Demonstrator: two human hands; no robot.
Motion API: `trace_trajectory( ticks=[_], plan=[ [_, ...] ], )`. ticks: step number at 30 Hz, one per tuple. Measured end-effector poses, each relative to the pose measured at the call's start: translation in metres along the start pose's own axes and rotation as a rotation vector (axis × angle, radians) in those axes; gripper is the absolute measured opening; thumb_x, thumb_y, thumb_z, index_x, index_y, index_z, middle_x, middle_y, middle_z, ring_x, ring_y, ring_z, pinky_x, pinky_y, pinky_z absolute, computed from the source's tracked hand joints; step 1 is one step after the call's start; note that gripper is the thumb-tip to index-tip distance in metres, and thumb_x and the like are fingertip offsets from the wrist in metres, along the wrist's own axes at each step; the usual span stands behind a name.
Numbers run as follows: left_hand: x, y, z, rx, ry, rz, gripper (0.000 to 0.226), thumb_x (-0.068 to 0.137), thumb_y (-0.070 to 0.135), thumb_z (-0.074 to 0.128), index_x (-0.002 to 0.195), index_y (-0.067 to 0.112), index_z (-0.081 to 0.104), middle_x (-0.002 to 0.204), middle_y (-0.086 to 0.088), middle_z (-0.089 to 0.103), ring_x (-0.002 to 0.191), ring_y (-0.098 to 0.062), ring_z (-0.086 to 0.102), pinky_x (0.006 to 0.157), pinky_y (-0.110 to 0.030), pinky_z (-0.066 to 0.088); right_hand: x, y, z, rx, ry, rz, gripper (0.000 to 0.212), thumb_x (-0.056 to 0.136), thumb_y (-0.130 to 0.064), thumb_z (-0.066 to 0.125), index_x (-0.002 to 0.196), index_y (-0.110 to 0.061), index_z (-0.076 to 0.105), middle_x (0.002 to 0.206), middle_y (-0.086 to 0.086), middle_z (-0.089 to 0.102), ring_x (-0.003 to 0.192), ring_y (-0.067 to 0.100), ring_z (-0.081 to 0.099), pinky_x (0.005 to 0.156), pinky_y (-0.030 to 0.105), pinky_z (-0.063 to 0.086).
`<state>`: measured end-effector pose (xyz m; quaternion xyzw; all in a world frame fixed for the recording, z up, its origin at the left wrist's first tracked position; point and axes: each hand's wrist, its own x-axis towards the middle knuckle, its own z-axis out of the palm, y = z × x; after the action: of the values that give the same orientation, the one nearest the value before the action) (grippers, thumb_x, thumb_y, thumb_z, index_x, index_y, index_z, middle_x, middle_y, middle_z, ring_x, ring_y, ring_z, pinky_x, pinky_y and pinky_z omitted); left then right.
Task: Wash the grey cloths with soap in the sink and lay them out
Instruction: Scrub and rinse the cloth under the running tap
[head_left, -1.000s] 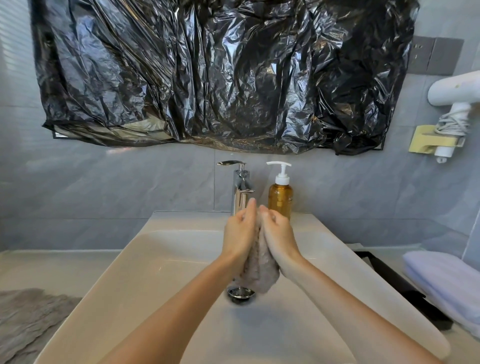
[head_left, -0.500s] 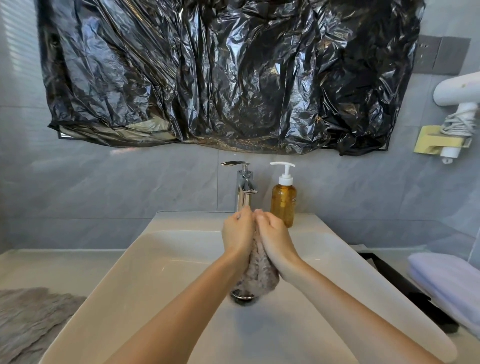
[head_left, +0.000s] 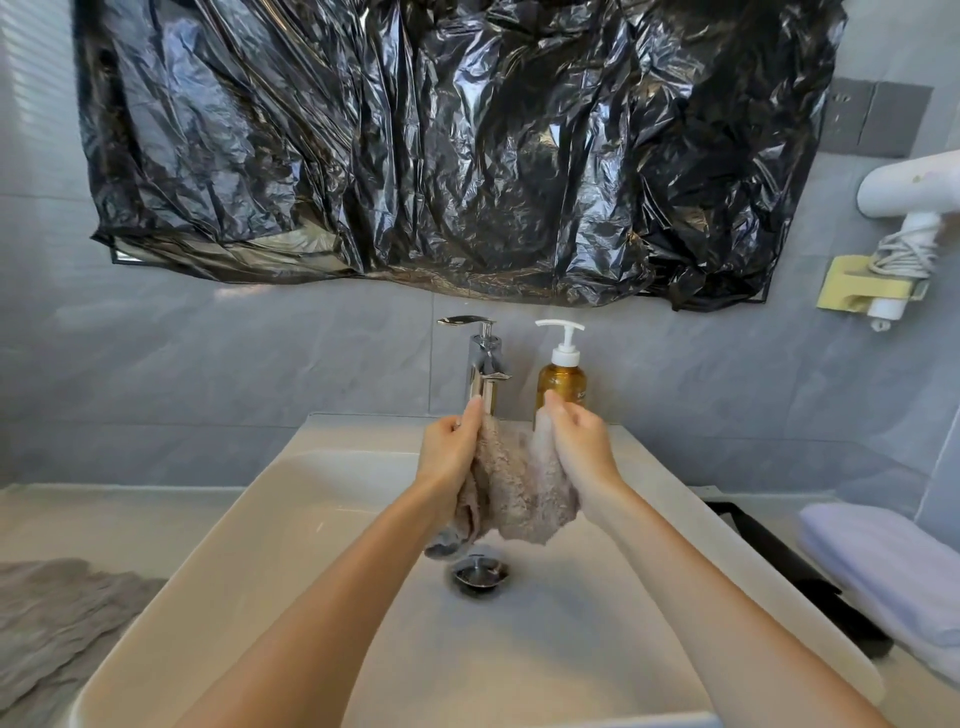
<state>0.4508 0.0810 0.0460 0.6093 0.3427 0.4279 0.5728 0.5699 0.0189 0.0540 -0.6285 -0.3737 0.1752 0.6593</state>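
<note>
A wet grey cloth (head_left: 511, 486) hangs bunched between my hands over the white sink (head_left: 291, 519), just above the drain (head_left: 479, 572). My left hand (head_left: 451, 457) grips its left side and my right hand (head_left: 581, 452) grips its right side, the two hands a little apart. Behind them stand the chrome tap (head_left: 483, 366) and an amber soap pump bottle (head_left: 562, 379). Another grey cloth (head_left: 57, 618) lies spread on the counter at the left.
A black plastic sheet (head_left: 441, 145) covers the wall above the tap. At the right lie a folded pale towel (head_left: 893, 571) beside a black tray (head_left: 789, 566). A white hair dryer (head_left: 914, 197) hangs on the right wall.
My hands were pressed together round the bunched cloth. They have drawn apart sideways, and the cloth is now stretched wider between them.
</note>
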Motion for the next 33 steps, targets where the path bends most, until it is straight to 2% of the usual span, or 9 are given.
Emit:
trace_trajectory(
  ticks=[4, 8, 12, 16, 18, 22, 27, 30, 33],
  plan=[
    [0.005, 0.000, -0.021, 0.182, -0.084, 0.017, 0.033, 0.087, 0.041, 0.067, 0.090, 0.008, 0.067, 0.084, -0.003, 0.068, 0.076, -0.013, 0.063, 0.066, -0.022, 0.052, 0.011, 0.001, -0.032, -0.032, 0.296, -0.083, 0.039, 0.098, -0.042, 0.047, 0.064, -0.023, 0.049, 0.064, -0.005, 0.048, 0.066, 0.014, 0.045, 0.066, 0.033, 0.037],
    [0.009, -0.005, -0.027, 0.392, -0.158, -0.024, 0.048, 0.081, 0.047, 0.070, 0.097, 0.001, 0.069, 0.089, -0.005, 0.065, 0.084, -0.016, 0.060, 0.067, -0.025, 0.044, 0.012, -0.004, -0.041, 0.032, 0.372, -0.102, 0.043, 0.098, -0.039, 0.050, 0.060, -0.019, 0.045, 0.061, -0.004, 0.045, 0.063, 0.013, 0.040, 0.061, 0.032, 0.035],
    [0.010, -0.002, -0.036, 0.497, -0.195, -0.031, 0.049, 0.081, 0.055, 0.064, 0.092, 0.008, 0.068, 0.091, -0.004, 0.065, 0.089, -0.019, 0.061, 0.067, -0.025, 0.045, 0.013, -0.004, -0.048, 0.071, 0.444, -0.097, 0.042, 0.099, -0.040, 0.048, 0.063, -0.019, 0.046, 0.063, -0.003, 0.047, 0.061, 0.011, 0.041, 0.060, 0.030, 0.037],
    [0.013, 0.002, -0.042, 0.256, -0.220, -0.063, 0.055, 0.083, 0.054, 0.062, 0.108, 0.006, 0.066, 0.108, -0.010, 0.068, 0.103, -0.025, 0.063, 0.088, -0.038, 0.051, 0.015, -0.003, -0.052, 0.079, 0.502, -0.080, 0.044, 0.099, -0.039, 0.048, 0.061, -0.017, 0.041, 0.060, -0.003, 0.041, 0.057, 0.012, 0.036, 0.057, 0.032, 0.033],
    [0.012, 0.004, -0.038, 0.057, -0.157, -0.068, 0.042, 0.085, 0.048, 0.064, 0.108, 0.013, 0.065, 0.110, -0.010, 0.067, 0.100, -0.024, 0.064, 0.086, -0.040, 0.051, 0.016, -0.002, -0.051, 0.073, 0.516, -0.077, 0.044, 0.099, -0.038, 0.047, 0.061, -0.018, 0.038, 0.059, -0.003, 0.036, 0.055, 0.012, 0.033, 0.059, 0.032, 0.030],
    [0.008, 0.003, -0.024, -0.044, 0.066, 0.090, 0.012, 0.088, 0.032, 0.067, 0.090, 0.020, 0.062, 0.098, -0.011, 0.068, 0.089, -0.024, 0.065, 0.081, -0.038, 0.053, 0.009, -0.007, -0.039, 0.026, 0.399, -0.115, 0.039, 0.101, -0.038, 0.043, 0.068, -0.017, 0.045, 0.064, -0.003, 0.043, 0.062, 0.012, 0.040, 0.065, 0.031, 0.035],
    [-0.007, 0.004, 0.004, 0.047, 0.039, 0.181, 0.028, 0.094, 0.039, 0.055, 0.092, 0.012, 0.059, 0.087, -0.004, 0.065, 0.084, -0.019, 0.062, 0.073, -0.030, 0.053, -0.025, -0.008, 0.007, -0.077, -0.053, -0.311, 0.034, 0.100, -0.031, 0.049, 0.069, -0.016, 0.053, 0.062, -0.008, 0.049, 0.058, 0.000, 0.045, 0.055, 0.017, 0.035],
    [-0.017, -0.001, 0.023, -0.018, -0.089, 0.135, 0.047, 0.098, 0.050, 0.041, 0.100, 0.009, 0.065, 0.094, -0.013, 0.070, 0.093, -0.020, 0.067, 0.087, -0.041, 0.055, -0.020, -0.002, 0.015, -0.086, 0.002, -0.292, 0.035, 0.100, -0.030, 0.048, 0.069, -0.016, 0.053, 0.063, -0.006, 0.053, 0.061, 0.002, 0.049, 0.058, 0.021, 0.038],
    [-0.023, -0.004, 0.033, 0.007, -0.121, 0.197, 0.052, 0.099, 0.051, 0.037, 0.099, 0.010, 0.068, 0.094, -0.013, 0.071, 0.092, -0.020, 0.068, 0.086, -0.041, 0.053, -0.019, 0.001, 0.009, -0.130, 0.073, -0.257, 0.032, 0.102, -0.029, 0.044, 0.075, -0.015, 0.054, 0.069, -0.002, 0.056, 0.067, 0.009, 0.052, 0.060, 0.023, 0.038]
  ],
)
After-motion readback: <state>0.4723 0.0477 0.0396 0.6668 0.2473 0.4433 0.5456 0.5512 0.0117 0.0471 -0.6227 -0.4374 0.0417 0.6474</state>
